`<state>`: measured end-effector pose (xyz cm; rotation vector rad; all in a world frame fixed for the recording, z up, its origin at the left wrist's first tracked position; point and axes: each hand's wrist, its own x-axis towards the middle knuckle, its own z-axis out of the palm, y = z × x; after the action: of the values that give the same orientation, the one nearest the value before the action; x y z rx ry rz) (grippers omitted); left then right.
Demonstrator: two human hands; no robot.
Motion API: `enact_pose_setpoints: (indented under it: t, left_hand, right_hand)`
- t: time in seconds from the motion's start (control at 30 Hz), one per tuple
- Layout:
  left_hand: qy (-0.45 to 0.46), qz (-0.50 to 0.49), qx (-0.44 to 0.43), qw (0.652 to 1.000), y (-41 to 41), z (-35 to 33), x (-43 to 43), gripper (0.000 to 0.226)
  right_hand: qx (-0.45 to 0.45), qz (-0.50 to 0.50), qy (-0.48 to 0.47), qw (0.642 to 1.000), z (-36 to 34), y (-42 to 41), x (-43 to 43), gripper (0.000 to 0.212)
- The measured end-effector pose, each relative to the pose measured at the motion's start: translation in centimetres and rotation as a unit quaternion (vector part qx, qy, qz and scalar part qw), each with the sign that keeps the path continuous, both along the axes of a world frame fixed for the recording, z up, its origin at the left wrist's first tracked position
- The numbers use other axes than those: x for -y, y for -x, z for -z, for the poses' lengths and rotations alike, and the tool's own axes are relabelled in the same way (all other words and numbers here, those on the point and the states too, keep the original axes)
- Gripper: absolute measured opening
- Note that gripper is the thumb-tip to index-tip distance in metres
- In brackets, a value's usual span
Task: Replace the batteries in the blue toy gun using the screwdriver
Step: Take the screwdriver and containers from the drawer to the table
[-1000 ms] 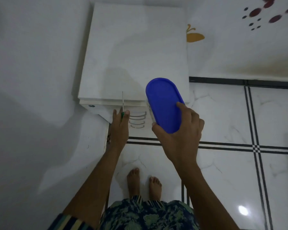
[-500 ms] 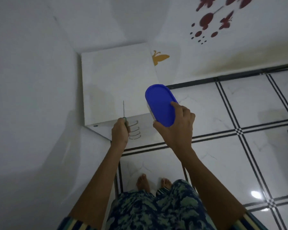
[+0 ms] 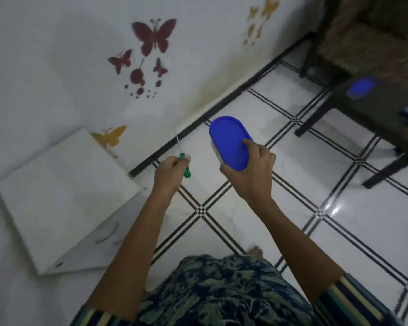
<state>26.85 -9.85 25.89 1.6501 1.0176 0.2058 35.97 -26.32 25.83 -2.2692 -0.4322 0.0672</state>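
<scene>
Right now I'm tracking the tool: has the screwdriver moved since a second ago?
Yes. The screwdriver has shifted right, off the white cabinet, over the floor.

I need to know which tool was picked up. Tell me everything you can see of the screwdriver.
The screwdriver is small: a green plastic-looking handle and a thin straight metal shaft. The left hand grips the handle, fingers curled round it, so only its ends show. The shaft points away from the person toward the wall, touching nothing. The tip is too small to make out.
</scene>
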Motion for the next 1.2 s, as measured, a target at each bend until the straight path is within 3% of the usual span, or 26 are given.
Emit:
enact_pose_setpoints:
  t: [0.23,0.6,0.93,1.2]
  left_hand:
    - [-0.029,0.149,0.0,0.988,-16.9,-0.9,12.1,0.034]
    - [-0.065,0.293,-0.013,0.954,-40.6,-0.8,28.1,0.035]
    - [-0.124,0.393,-0.002,0.911,-67.5,2.2,40.9,0.029]
    - [-0.161,0.411,-0.041,0.896,-86.4,7.0,49.3,0.03]
  right_hand:
    - [0.017,0.094,-0.013,0.995,-1.1,-12.0,13.0,0.081]
    - [0.01,0.253,-0.003,0.967,-0.5,-30.6,29.8,0.078]
    - [-0.031,0.359,-0.015,0.933,3.4,-53.3,39.8,0.081]
    - [-0.066,0.426,0.01,0.902,7.4,-70.8,47.2,0.081]
